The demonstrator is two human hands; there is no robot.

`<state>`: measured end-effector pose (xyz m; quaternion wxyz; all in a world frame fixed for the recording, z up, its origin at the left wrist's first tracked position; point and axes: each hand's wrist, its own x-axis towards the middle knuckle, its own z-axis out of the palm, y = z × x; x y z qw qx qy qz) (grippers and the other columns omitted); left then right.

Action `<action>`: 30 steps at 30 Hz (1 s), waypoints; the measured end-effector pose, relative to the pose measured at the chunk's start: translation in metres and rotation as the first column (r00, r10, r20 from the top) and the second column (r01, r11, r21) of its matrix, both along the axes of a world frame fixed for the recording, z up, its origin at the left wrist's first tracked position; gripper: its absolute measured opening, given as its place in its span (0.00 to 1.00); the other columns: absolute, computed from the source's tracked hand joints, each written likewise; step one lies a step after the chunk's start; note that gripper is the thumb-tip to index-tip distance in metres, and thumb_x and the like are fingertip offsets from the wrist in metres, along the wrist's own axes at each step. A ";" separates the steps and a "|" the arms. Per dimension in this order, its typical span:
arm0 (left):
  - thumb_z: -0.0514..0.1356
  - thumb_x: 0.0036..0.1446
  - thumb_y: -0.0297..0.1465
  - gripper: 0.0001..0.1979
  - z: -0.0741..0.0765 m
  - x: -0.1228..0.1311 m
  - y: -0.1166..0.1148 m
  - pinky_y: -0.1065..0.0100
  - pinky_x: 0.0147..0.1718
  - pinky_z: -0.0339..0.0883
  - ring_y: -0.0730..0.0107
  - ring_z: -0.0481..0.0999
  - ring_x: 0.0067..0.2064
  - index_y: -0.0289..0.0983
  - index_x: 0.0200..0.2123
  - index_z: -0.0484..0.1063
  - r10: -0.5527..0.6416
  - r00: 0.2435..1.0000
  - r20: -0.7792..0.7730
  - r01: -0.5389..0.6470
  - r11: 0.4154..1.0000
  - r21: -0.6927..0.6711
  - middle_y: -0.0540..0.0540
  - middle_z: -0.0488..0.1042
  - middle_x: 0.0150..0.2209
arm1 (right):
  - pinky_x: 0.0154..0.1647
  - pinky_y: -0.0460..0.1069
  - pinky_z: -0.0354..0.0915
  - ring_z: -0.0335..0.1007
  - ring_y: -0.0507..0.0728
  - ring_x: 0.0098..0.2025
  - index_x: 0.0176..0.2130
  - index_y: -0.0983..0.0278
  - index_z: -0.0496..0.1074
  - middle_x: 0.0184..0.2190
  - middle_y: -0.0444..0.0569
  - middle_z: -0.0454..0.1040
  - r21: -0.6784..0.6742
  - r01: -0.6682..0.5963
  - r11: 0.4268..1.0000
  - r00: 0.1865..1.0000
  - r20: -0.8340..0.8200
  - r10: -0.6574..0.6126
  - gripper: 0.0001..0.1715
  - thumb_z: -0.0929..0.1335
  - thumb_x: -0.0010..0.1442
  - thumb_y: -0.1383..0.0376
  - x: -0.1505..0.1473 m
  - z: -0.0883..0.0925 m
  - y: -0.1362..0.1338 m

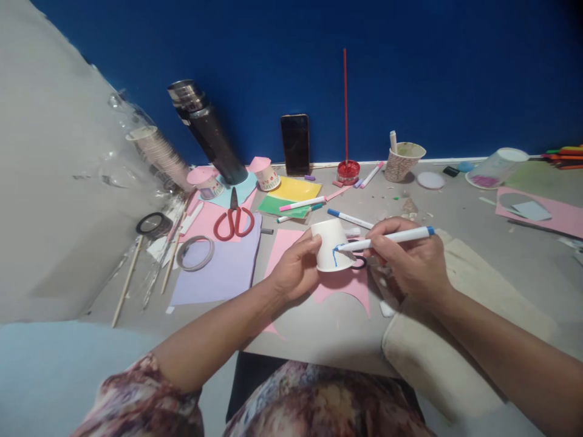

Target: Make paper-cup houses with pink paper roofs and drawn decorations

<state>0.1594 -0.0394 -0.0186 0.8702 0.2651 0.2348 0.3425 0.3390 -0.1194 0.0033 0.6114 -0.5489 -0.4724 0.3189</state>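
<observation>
Beyond the grip, a phone (296, 144) stands propped against a blue wall (273, 54). A dark flask (213, 138) stands beyond and left of the grip; a pale cloth (437, 352) lies to its near right.

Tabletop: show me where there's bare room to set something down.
The table has a bare patch between the white disc, the beige cloth and the right pink sheet. Another lies at the front edge, left of the cloth. It's crowded on the left, around the scissors and grey tape, and behind the blue-marked cup, among markers.

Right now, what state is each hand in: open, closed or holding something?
Left hand: holding the white paper cup.
Right hand: holding a blue-ended white marker.
</observation>
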 end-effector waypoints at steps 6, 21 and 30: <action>0.68 0.57 0.30 0.22 -0.002 0.000 0.000 0.57 0.56 0.72 0.53 0.82 0.52 0.33 0.55 0.76 0.008 1.000 0.005 -0.008 1.000 0.003 0.37 0.83 0.50 | 0.24 0.46 0.69 0.73 0.54 0.24 0.32 0.60 0.79 0.22 0.44 0.78 0.019 0.023 1.000 1.000 0.003 -0.023 0.09 0.75 0.61 0.58 0.000 -0.001 0.001; 0.69 0.57 0.30 0.26 0.001 0.001 0.000 0.56 0.54 0.72 0.53 0.82 0.50 0.34 0.59 0.74 0.001 1.000 0.006 -0.001 1.000 0.005 0.39 0.83 0.49 | 0.25 0.46 0.70 0.73 0.53 0.23 0.33 0.60 0.79 0.21 0.43 0.77 0.018 -0.004 1.000 1.000 0.001 0.004 0.08 0.75 0.62 0.59 0.001 -0.003 0.000; 0.67 0.56 0.29 0.21 0.000 0.001 0.001 0.56 0.52 0.73 0.53 0.82 0.47 0.32 0.53 0.76 0.017 1.000 0.003 -0.017 0.999 -0.045 0.38 0.84 0.46 | 0.26 0.47 0.71 0.73 0.53 0.24 0.32 0.60 0.79 0.22 0.44 0.78 0.042 0.014 0.999 0.998 -0.060 -0.011 0.08 0.76 0.62 0.59 0.000 -0.003 0.001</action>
